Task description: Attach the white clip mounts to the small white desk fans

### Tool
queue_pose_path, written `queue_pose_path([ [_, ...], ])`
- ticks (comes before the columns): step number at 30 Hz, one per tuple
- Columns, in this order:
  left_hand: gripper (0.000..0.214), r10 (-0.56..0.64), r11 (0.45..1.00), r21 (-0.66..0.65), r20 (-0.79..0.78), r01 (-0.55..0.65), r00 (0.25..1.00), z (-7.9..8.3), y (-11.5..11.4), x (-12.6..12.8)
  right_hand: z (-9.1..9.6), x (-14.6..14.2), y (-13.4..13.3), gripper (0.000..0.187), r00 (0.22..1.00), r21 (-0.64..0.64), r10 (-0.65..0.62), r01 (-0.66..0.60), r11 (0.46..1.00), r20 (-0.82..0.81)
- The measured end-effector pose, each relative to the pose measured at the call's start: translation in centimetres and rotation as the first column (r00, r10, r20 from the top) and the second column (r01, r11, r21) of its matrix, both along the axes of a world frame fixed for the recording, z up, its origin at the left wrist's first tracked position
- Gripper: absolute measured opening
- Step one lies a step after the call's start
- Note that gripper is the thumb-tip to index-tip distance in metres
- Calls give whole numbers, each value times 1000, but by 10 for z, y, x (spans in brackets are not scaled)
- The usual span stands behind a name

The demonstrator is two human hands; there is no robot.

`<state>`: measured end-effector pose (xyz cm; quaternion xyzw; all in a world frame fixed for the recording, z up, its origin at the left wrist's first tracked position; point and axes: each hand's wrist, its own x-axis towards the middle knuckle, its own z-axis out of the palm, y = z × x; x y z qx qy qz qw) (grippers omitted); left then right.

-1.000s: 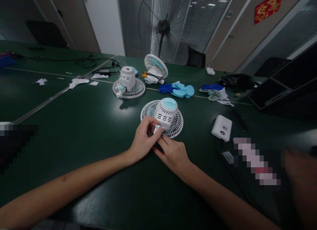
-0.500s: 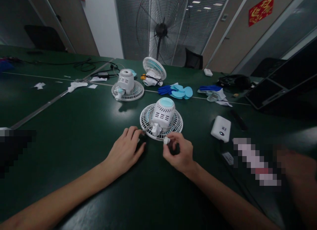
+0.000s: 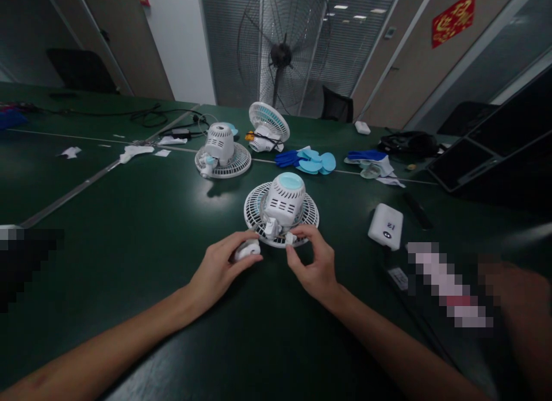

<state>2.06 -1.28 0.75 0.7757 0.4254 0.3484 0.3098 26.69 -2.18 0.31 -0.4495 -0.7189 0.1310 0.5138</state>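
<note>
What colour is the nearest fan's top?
The fan's top is light blue, clearest in the head view.

Both forearms [image 3: 129, 338] angle inward, the left hand [image 3: 219, 263] and right hand [image 3: 317, 263] each curved in a pinch.

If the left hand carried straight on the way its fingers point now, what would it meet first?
Probably the near edge of the white fan grille, just beyond the left hand and the white piece it holds; height is hard to judge, so it might pass over the edge.
</note>
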Motion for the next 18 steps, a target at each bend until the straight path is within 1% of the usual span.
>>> queue_pose_path([
  [3,32,52,998,-49,63,-49,997,-1,-3,7,0,-1,0,28,1000,1,21,-21,1000,16],
  [8,41,53,998,-28,105,-50,993,-1,-7,13,-1,-3,0,27,999,5,43,-43,999,15],
  [10,42,82,996,-35,115,-79,990,-3,-7,12,0,-3,0,27,999,7,40,-40,999,23],
  [13,36,124,989,-98,139,-111,983,-6,-6,10,0,-3,0,27,999,2,38,-39,999,35],
  [16,31,136,981,-161,163,-110,977,-7,-5,10,-1,-3,0,27,998,-15,49,-49,999,46],
  [18,35,147,979,-165,176,-118,973,-6,-4,12,-1,-3,-1,27,997,-20,56,-55,998,49],
])
